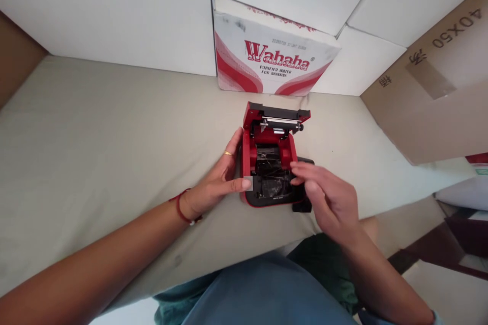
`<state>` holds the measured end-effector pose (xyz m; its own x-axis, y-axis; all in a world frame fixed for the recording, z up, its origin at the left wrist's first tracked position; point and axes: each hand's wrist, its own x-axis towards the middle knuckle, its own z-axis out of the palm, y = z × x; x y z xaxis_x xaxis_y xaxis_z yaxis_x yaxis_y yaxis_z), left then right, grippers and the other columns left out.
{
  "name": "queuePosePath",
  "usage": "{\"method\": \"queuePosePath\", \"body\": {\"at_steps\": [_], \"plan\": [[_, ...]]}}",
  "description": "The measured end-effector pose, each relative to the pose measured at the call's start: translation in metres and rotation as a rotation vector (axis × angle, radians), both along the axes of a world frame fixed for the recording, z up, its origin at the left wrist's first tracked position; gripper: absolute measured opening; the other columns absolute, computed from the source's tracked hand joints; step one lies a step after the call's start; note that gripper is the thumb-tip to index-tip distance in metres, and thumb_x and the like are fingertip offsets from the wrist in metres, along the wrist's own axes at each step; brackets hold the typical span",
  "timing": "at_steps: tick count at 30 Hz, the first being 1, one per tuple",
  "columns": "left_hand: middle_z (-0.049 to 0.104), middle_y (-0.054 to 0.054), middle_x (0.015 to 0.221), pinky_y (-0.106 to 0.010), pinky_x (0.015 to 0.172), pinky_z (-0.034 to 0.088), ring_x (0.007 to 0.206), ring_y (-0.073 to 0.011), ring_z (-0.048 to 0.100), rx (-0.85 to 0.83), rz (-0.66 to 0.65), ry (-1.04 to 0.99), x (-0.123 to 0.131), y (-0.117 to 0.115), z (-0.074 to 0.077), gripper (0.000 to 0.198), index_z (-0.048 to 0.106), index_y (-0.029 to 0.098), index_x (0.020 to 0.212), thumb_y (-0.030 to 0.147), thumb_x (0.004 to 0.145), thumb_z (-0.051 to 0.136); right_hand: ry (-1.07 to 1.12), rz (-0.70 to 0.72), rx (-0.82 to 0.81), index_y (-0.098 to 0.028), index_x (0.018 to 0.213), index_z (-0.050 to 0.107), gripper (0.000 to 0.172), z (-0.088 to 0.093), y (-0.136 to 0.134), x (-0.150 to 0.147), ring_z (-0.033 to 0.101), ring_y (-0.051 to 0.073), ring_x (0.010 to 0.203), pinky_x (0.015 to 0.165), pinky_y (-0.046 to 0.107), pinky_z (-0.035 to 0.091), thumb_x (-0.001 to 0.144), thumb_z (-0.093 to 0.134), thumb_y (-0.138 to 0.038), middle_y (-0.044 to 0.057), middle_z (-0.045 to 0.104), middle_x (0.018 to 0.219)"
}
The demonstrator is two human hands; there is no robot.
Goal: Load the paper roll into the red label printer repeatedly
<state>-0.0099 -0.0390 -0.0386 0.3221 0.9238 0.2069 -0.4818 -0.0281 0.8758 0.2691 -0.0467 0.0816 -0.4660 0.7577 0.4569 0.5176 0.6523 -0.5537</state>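
Observation:
A small red and black device (271,162) with its lid swung open lies on a pale grey-green surface (99,152). Its black inner compartment shows shiny dark parts. My left hand (218,179) rests against the device's left side, fingers stretched along it and the thumb pressing on its front left corner; a ring and a red wrist cord show. My right hand (324,193) hovers over the front right of the compartment, fingers extended and slightly curled toward the inside, holding nothing I can see. A black piece (303,207) pokes out from under the device by my right hand.
A white and red "Wahaha" carton (267,56) stands just behind the device. White boxes (114,10) line the back, and a brown cardboard box (438,86) marked 40X50 sits to the right. My blue-clad lap (263,289) is at the near edge.

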Motion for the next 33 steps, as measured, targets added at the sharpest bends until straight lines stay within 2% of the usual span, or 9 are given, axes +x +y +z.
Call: {"method": "queuePosePath", "body": {"at_steps": [3, 6, 10, 17, 21, 24, 26, 29, 33], "plan": [[0.038, -0.006, 0.2, -0.071, 0.151, 0.036, 0.183, -0.0457, 0.043, -0.009, -0.012, -0.031, 0.001, 0.002, 0.001, 0.123, 0.026, 0.05, 0.191, 0.053, 0.093, 0.1, -0.205, -0.102, -0.17, -0.025, 0.114, 0.09, 0.028, 0.019, 0.029, -0.02, 0.092, 0.024, 0.099, 0.087, 0.035, 0.071, 0.12, 0.063, -0.03, 0.005, 0.095, 0.11], [0.039, -0.007, 0.199, -0.072, 0.15, 0.036, 0.182, -0.0475, 0.043, -0.024, -0.001, -0.019, 0.001, 0.004, 0.002, 0.123, 0.03, 0.047, 0.191, 0.055, 0.091, 0.102, -0.665, -0.161, -0.269, -0.027, 0.128, 0.089, 0.029, 0.034, 0.051, -0.051, 0.09, 0.031, 0.115, 0.093, 0.042, 0.068, 0.116, 0.063, -0.021, 0.006, 0.093, 0.132], [0.032, -0.005, 0.202, -0.071, 0.154, 0.027, 0.188, -0.048, 0.028, -0.023, 0.045, 0.04, 0.001, 0.004, 0.004, 0.124, 0.034, 0.045, 0.189, 0.062, 0.087, 0.103, -1.153, -0.2, -0.298, -0.025, 0.149, 0.08, 0.04, 0.046, 0.063, -0.093, 0.087, 0.039, 0.124, 0.09, 0.045, 0.066, 0.116, 0.059, -0.02, 0.015, 0.086, 0.151], [0.024, -0.006, 0.204, -0.071, 0.156, 0.018, 0.19, -0.0479, 0.018, 0.009, 0.074, 0.119, -0.002, 0.005, 0.002, 0.129, 0.029, 0.042, 0.191, 0.068, 0.087, 0.101, -1.284, -0.115, -0.33, -0.017, 0.139, 0.081, 0.033, 0.048, 0.073, -0.119, 0.085, 0.037, 0.126, 0.091, 0.041, 0.064, 0.112, 0.063, -0.015, 0.02, 0.085, 0.149], [0.028, -0.007, 0.202, -0.073, 0.155, 0.023, 0.187, -0.0491, 0.027, 0.008, 0.068, 0.115, -0.003, 0.004, 0.005, 0.127, 0.029, 0.042, 0.191, 0.068, 0.089, 0.1, -1.016, -0.087, -0.332, -0.021, 0.134, 0.08, 0.027, 0.062, 0.057, -0.082, 0.086, 0.033, 0.112, 0.089, 0.04, 0.064, 0.111, 0.068, -0.025, 0.014, 0.089, 0.134], [0.028, -0.006, 0.202, -0.074, 0.155, 0.022, 0.187, -0.0487, 0.026, -0.018, 0.053, 0.087, -0.002, 0.002, 0.009, 0.122, 0.032, 0.043, 0.19, 0.065, 0.09, 0.1, -0.633, 0.0, -0.358, -0.027, 0.137, 0.082, 0.031, 0.081, 0.039, -0.021, 0.085, 0.026, 0.102, 0.086, 0.036, 0.065, 0.115, 0.065, -0.042, 0.008, 0.09, 0.127], [0.03, -0.006, 0.202, -0.075, 0.154, 0.023, 0.187, -0.0493, 0.028, -0.038, 0.047, 0.067, -0.001, 0.001, 0.011, 0.122, 0.034, 0.044, 0.189, 0.064, 0.089, 0.101, -0.496, -0.104, -0.351, -0.03, 0.141, 0.083, 0.04, 0.087, 0.034, 0.028, 0.086, 0.027, 0.104, 0.085, 0.036, 0.066, 0.114, 0.068, -0.055, 0.009, 0.091, 0.13], [0.035, -0.007, 0.2, -0.075, 0.152, 0.03, 0.183, -0.0489, 0.036, -0.062, 0.027, 0.033, -0.001, 0.0, 0.011, 0.119, 0.035, 0.044, 0.188, 0.059, 0.09, 0.101, -0.513, -0.301, -0.447, -0.026, 0.137, 0.085, 0.049, 0.074, 0.041, 0.089, 0.087, 0.031, 0.102, 0.088, 0.042, 0.068, 0.107, 0.07, -0.063, 0.012, 0.093, 0.127], [0.038, -0.007, 0.199, -0.073, 0.151, 0.036, 0.182, -0.0482, 0.041, -0.072, 0.042, 0.024, -0.001, 0.001, 0.006, 0.115, 0.037, 0.044, 0.187, 0.056, 0.092, 0.1, -0.615, -0.28, -0.663, -0.025, 0.111, 0.09, 0.038, 0.032, 0.065, 0.126, 0.086, 0.033, 0.092, 0.084, 0.046, 0.067, 0.1, 0.072, -0.057, 0.01, 0.094, 0.108]]}}
